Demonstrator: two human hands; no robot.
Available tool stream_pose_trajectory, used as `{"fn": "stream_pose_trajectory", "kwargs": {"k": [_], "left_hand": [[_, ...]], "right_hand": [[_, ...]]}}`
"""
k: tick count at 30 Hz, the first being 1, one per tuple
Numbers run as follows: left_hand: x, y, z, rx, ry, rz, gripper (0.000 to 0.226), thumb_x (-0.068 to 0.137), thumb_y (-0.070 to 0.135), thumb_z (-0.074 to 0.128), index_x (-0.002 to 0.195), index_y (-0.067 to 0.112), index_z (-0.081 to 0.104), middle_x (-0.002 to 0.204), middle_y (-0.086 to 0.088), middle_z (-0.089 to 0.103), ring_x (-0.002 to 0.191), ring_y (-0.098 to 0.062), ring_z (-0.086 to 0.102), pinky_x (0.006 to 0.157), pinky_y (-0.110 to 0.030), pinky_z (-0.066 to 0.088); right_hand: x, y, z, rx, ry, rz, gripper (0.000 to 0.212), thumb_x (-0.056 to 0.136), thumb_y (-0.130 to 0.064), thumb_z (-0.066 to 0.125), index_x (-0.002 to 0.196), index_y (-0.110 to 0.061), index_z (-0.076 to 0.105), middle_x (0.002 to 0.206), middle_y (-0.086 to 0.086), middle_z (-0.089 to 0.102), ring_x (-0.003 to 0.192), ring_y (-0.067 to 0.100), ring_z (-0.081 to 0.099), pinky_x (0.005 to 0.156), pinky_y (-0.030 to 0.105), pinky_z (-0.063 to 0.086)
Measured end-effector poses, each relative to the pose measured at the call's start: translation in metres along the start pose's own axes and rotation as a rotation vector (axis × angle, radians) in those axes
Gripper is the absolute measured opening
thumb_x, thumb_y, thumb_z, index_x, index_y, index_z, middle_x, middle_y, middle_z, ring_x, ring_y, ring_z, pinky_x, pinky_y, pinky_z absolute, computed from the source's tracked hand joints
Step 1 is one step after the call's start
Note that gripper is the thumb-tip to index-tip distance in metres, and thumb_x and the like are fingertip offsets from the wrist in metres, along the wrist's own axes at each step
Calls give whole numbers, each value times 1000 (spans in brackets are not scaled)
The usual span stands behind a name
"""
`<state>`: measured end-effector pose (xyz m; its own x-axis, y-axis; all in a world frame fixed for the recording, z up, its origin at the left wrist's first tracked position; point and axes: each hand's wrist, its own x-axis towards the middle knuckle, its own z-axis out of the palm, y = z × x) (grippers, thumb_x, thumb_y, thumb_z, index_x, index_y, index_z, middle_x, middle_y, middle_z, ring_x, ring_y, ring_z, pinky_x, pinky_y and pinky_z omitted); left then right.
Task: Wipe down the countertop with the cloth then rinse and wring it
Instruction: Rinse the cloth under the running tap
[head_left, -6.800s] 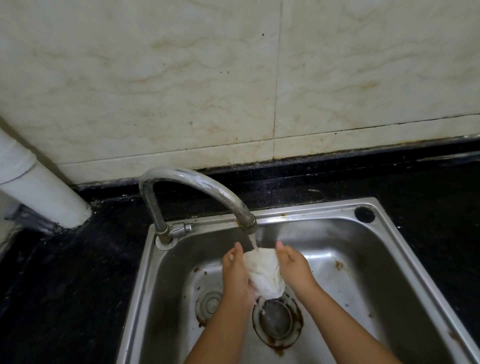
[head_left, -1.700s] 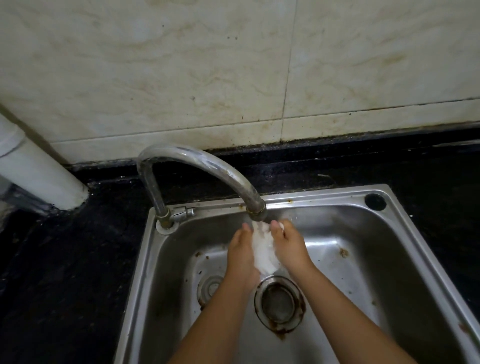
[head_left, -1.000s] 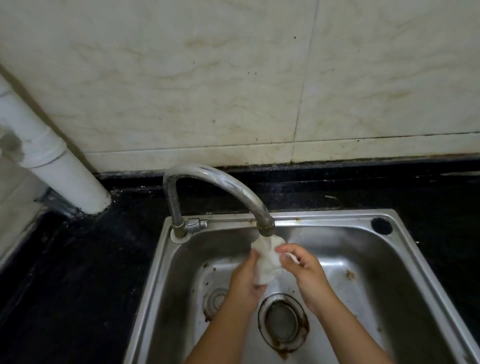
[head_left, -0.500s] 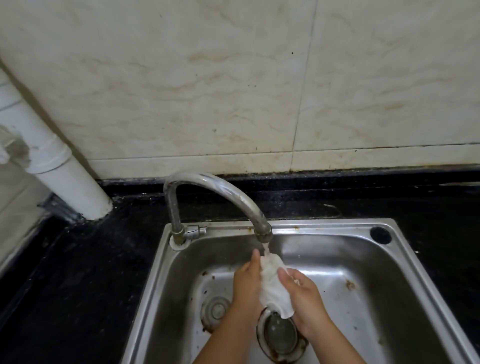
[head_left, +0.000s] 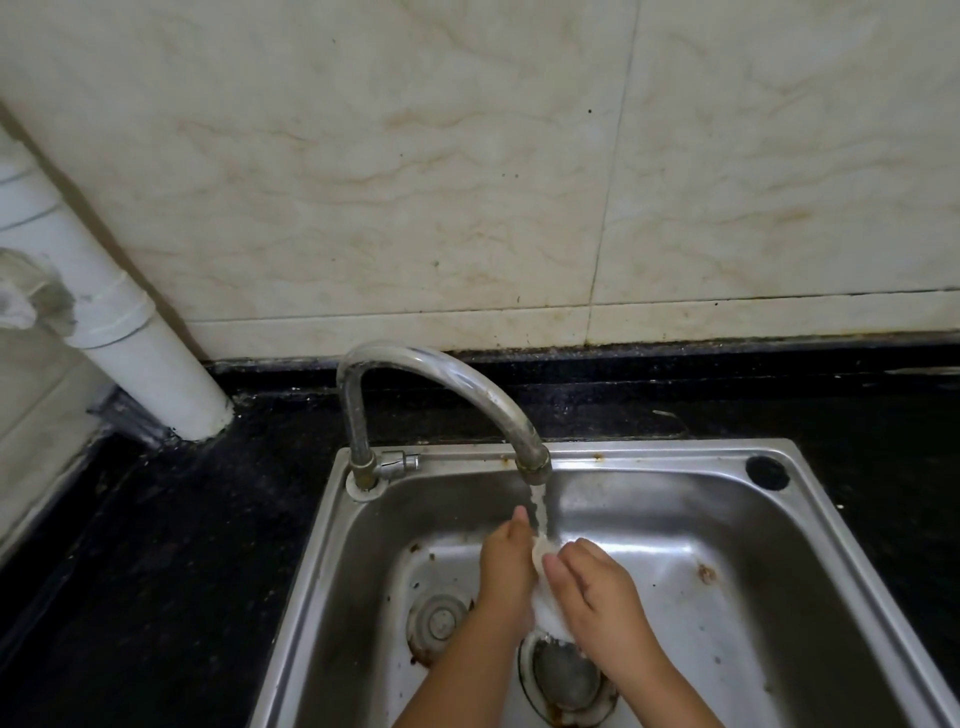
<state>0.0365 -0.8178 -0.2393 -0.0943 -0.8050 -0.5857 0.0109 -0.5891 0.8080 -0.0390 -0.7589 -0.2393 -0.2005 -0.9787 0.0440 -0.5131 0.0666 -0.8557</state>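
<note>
Both hands, left hand (head_left: 506, 574) + right hand (head_left: 597, 592), clamp cloth (head_left: 548, 605) under tap (head_left: 532, 457) stream. Knead it thru, then twist hard over drain (head_left: 566, 670).

Two hands, the left hand (head_left: 506, 569) and the right hand (head_left: 597, 587), press one white cloth (head_left: 546, 605) between them. Above the hands is one faucet (head_left: 447, 379) pouring one stream of water (head_left: 540, 512), and around them one steel sink (head_left: 810, 519) with two drain openings, one below the hands, one to their left. Far left of the hands, one white pipe (head_left: 130, 343) stands on the one black surface (head_left: 156, 571).
</note>
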Motion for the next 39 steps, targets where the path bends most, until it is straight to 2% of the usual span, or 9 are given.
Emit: {"fn": "stream_pose_trajectory", "kwargs": {"k": [5,10,14,18,21,23,28,33,39], "left_hand": [[-11,-1,13,60,-77,-7,36,98,26,37,67,16,51,65,-3,52,69,-17,52,70,-28,41],[-11,-15,4,105,-25,-44,38,98,20,37,67,12,56,71,-9,59,82,-26,57,80,-31,44],[-3,-9,-11,32,56,-42,32,98,25,37,80,10,57,83,-10,62,87,-27,59,80,-34,47],[-1,11,-31,338,210,200,15,96,27,42,87,17,49,80,0,54,81,-19,54,72,-29,45],[0,33,-52,431,432,343,12,94,23,47,94,13,53,74,6,53,68,-8,50,59,-21,40],[4,44,-63,506,517,424,20,94,23,47,92,8,61,81,-4,64,75,-18,59,65,-26,44],[17,56,-72,651,535,528,31,94,22,47,80,1,66,82,-13,69,77,-29,63,66,-27,42],[36,74,-73,728,567,578,35,94,25,47,77,1,65,76,-16,68,75,-33,62,64,-32,43],[35,86,-72,753,560,529,34,94,28,47,85,0,65,77,-14,65,80,-29,62,64,-27,35]], "right_hand": [[11,17,11,-77,199,113,46,92,-35,34,68,-6,61,57,-12,41,57,1,42,56,13,31],[19,27,8,-160,-5,266,41,99,-25,32,72,-8,57,61,-6,44,68,13,46,64,23,31],[20,17,7,213,61,344,34,96,-20,41,64,-11,48,64,5,50,65,18,48,60,23,36],[21,3,2,447,111,403,37,92,-21,49,58,-13,40,56,1,37,55,11,35,51,20,29],[26,-4,4,568,82,458,31,91,-27,51,65,-10,46,63,8,41,62,17,40,58,27,33],[28,-9,5,600,57,461,26,91,-28,51,73,-9,50,71,13,44,68,20,43,62,28,35],[31,-15,7,680,67,482,31,92,-24,51,63,-12,45,60,4,46,55,11,46,49,15,39],[30,-13,-2,679,47,488,26,91,-28,50,72,-12,50,73,13,49,70,22,49,67,32,40],[36,-14,-14,858,45,490,26,92,-10,45,67,-12,52,61,1,56,58,12,55,56,23,43]]}}
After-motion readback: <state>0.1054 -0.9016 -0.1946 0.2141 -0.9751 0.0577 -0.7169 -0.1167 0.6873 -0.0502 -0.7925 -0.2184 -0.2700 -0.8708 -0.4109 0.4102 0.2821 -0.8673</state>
